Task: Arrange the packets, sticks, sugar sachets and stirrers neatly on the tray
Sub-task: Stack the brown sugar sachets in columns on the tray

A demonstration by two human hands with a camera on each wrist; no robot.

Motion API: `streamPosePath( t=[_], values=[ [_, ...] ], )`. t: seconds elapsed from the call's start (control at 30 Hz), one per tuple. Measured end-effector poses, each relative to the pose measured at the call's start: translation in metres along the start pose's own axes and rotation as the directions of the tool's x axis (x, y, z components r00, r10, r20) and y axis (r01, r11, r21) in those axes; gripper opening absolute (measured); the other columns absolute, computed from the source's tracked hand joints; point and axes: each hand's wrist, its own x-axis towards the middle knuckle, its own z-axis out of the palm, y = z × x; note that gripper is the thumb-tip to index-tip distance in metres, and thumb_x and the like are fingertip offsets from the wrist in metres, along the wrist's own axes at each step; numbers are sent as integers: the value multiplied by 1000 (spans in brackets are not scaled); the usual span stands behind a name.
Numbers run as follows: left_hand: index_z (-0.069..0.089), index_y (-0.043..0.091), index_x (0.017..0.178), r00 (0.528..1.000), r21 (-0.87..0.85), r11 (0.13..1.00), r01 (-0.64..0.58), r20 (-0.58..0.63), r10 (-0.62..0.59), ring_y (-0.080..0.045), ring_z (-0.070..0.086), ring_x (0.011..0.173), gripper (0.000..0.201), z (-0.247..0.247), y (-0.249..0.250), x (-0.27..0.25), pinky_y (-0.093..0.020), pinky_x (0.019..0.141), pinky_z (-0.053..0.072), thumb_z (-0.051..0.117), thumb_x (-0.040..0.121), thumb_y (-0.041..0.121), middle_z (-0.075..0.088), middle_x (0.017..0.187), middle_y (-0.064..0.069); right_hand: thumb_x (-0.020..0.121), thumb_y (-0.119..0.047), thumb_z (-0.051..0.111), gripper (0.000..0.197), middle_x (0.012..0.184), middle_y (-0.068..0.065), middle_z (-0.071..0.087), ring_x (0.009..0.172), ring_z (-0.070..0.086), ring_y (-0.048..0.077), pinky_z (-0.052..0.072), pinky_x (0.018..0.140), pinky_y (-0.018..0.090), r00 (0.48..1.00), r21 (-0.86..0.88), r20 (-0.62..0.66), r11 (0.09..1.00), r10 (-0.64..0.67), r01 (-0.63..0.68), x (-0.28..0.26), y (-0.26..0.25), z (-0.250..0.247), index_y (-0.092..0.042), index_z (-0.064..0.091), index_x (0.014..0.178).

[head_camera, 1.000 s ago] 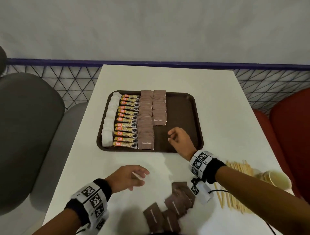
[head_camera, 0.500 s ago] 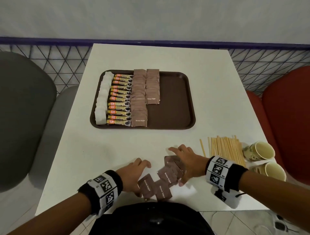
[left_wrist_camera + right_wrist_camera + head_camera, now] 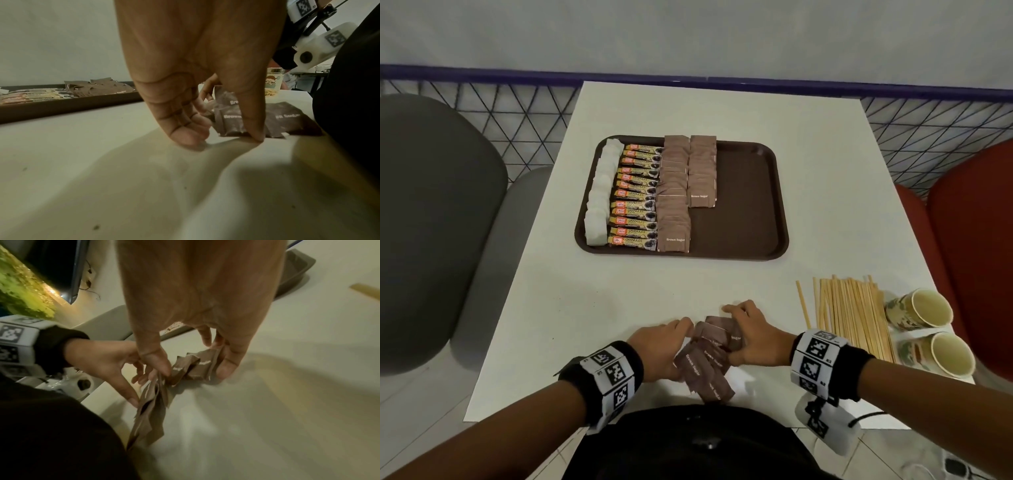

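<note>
A loose pile of brown sugar sachets [image 3: 709, 377] lies near the table's front edge. My left hand [image 3: 674, 342] and right hand [image 3: 746, 337] close on it from either side. In the left wrist view my thumb presses the sachets' [image 3: 287, 120] edge while the fingers curl onto the table. In the right wrist view my thumb and fingers hold a bunched group of sachets [image 3: 193, 365]. The brown tray [image 3: 780, 205] carries columns of white sachets [image 3: 599, 202], coffee sticks [image 3: 637, 198] and brown sugar sachets [image 3: 674, 205]. Its right half is bare.
Wooden stirrers [image 3: 849, 315] lie in a bunch at the right of the table, with two paper cups [image 3: 928, 308] on their sides beside them. A grey chair [image 3: 431, 222] stands left and a red chair [image 3: 972, 240] right.
My right hand has come back from the tray to the loose sachets. Both hands have pushed the scattered sachets together into a tighter bunch.
</note>
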Motion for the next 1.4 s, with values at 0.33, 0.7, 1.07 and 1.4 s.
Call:
streamPosePath(
  t=[0.33,0.7,1.07,1.4],
  values=[
    [39,10,116,998,107,993,58,23,-61,-29,61,96,55,-6,11,8,-31,70,39,66,80,42,62,111,-7,56,-46,60,109,141,5,14,135,12,27,25,112,37,994,8,103,999,38,-39,-3,-27,9,-19,5,146],
    [40,11,109,991,41,992,121,-60,-118,-27,63,90,54,-4,8,19,-29,65,38,65,77,46,64,103,-5,71,-34,72,70,123,10,33,109,35,27,38,95,35,991,-347,-60,933,-123,95,8,-23,30,-9,36,125],
    [27,25,84,974,-649,754,-99,-217,-59,-9,55,71,47,-22,-26,18,-21,65,46,73,78,14,60,89,-6,79,-11,67,40,94,7,54,85,50,20,40,74,31,991,124,-18,983,-132,134,47,-36,-9,-21,29,89],
    [31,27,129,909,-972,183,-148,-207,-362,-16,57,106,63,-74,-37,20,-42,88,52,56,79,56,52,124,-3,78,8,64,50,104,1,60,96,59,13,52,81,24,981,739,-11,659,-195,139,55,-79,-52,-15,40,114]
  ],
)
